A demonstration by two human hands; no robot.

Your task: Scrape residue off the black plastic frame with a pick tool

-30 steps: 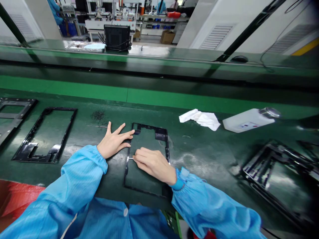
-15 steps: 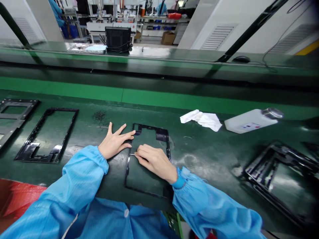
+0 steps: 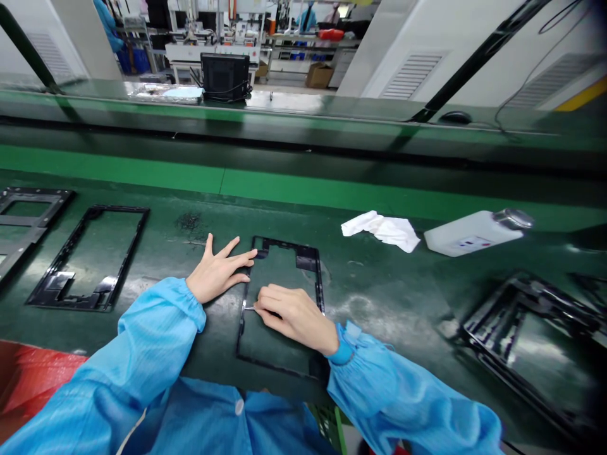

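A thin black rectangular plastic frame [image 3: 279, 368] lies flat on the green bench in front of me. My left hand [image 3: 214, 270] has its fingers spread, with fingertips on the frame's upper left edge. My right hand [image 3: 294, 316] is closed in a pinch around a slim metal tool [image 3: 249, 308], whose shiny tip meets the frame's left side. Most of that tool is hidden inside the fingers, so its exact kind does not show. Part of the frame's right side is covered by the right hand and sleeve.
Another black frame [image 3: 90, 303] and a larger grey-black one [image 3: 35, 237] lie to the left. Black scraps [image 3: 188, 221] are piled beyond my left hand. Rightward are a white wipe [image 3: 382, 230], a white bottle [image 3: 474, 234] on its side and stacked black frames [image 3: 516, 379].
My right hand has slid slightly toward me, carrying the metal tool's tip down the frame's left side. The left hand stays in place.
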